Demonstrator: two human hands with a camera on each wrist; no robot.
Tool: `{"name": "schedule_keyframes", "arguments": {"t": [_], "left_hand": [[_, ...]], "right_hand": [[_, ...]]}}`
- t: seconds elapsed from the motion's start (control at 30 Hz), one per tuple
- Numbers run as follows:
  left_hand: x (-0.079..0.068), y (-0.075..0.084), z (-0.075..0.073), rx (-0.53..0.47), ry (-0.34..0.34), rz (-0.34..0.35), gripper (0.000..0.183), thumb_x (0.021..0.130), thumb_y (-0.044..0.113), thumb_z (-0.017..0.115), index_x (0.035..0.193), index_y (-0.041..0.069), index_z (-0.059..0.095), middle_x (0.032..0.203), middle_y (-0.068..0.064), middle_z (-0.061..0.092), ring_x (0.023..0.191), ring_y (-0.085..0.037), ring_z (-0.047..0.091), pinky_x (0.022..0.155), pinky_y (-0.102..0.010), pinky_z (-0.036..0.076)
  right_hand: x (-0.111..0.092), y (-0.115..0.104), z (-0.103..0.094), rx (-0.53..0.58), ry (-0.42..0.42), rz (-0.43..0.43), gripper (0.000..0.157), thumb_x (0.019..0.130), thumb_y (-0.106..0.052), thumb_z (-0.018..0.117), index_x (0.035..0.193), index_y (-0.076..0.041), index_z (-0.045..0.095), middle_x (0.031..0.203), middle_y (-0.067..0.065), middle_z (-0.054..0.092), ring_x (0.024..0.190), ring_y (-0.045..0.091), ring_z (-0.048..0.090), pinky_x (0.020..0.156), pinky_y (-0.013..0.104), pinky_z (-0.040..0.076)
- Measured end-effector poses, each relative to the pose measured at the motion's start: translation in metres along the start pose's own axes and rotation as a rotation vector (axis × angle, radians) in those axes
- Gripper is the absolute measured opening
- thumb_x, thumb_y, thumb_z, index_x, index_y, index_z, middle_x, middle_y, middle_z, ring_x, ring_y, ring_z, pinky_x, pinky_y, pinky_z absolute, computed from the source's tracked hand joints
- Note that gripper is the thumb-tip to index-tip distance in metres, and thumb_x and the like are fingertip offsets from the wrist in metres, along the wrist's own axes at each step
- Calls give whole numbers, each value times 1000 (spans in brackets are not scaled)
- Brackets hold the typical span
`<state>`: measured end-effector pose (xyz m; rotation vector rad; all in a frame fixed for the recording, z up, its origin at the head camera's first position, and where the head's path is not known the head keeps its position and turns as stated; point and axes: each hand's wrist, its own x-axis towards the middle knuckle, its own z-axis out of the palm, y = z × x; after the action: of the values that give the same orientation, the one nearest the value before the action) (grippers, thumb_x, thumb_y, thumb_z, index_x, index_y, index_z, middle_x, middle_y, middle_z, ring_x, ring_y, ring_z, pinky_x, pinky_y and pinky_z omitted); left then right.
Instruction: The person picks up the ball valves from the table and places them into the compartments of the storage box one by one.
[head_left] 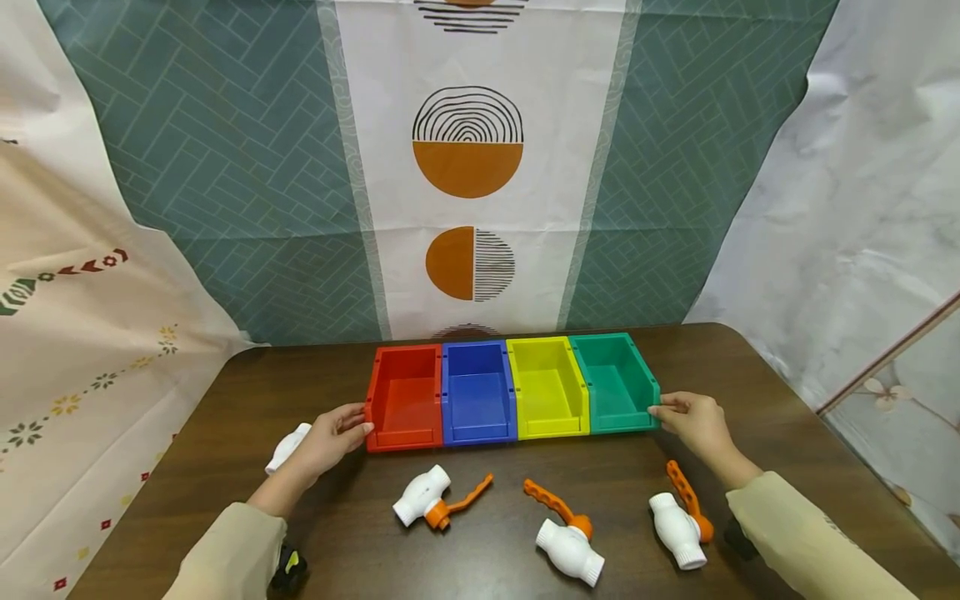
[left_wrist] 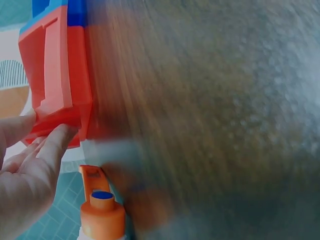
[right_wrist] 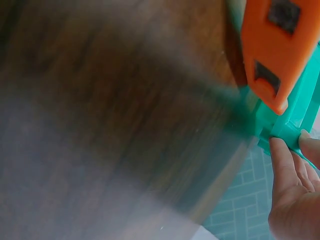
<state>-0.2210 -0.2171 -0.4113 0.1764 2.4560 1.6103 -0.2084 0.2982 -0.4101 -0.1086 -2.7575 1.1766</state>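
Observation:
Four joined bins stand in a row at the back of the table: a red bin, a blue bin, a yellow bin and a green bin. My left hand pinches the front left corner of the red bin, thumb by the rim and fingers against the outer side, as the left wrist view shows. At the other end, my right hand pinches the front right corner of the green bin between thumb and fingers. All four bins look bare inside.
White ball valves with orange handles lie in front of the bins: one valve left of centre, another valve right of centre, a third valve near my right forearm. One more white valve is partly hidden behind my left hand.

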Motion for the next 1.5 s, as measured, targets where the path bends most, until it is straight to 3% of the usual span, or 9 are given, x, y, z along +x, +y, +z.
{"name": "schedule_keyframes", "arguments": {"t": [0.17,0.43,1.5], "left_hand": [[-2,2,-2,13,-11,-7,53,92,12,52,134,-13,31,131,-33,44,118,-39,50,91,-41,46],[-5,1,-5,24,-14,-29,54,93,12,51,135,-13,29,133,-33,42,119,-38,49,92,-40,46],[-16,-5,-20,15,-26,-49,59,91,17,55,135,-12,30,134,-32,42,119,-36,50,91,-36,47]], "right_hand": [[0,0,0,22,11,-10,42,82,-24,68,104,12,61,92,26,68,68,21,70,59,31,57],[-2,-4,1,21,-30,2,43,85,-25,65,109,10,60,100,28,66,78,27,70,64,30,57],[-1,-12,9,35,-70,-6,36,84,-19,65,104,11,62,96,27,66,75,27,70,63,31,57]]}}
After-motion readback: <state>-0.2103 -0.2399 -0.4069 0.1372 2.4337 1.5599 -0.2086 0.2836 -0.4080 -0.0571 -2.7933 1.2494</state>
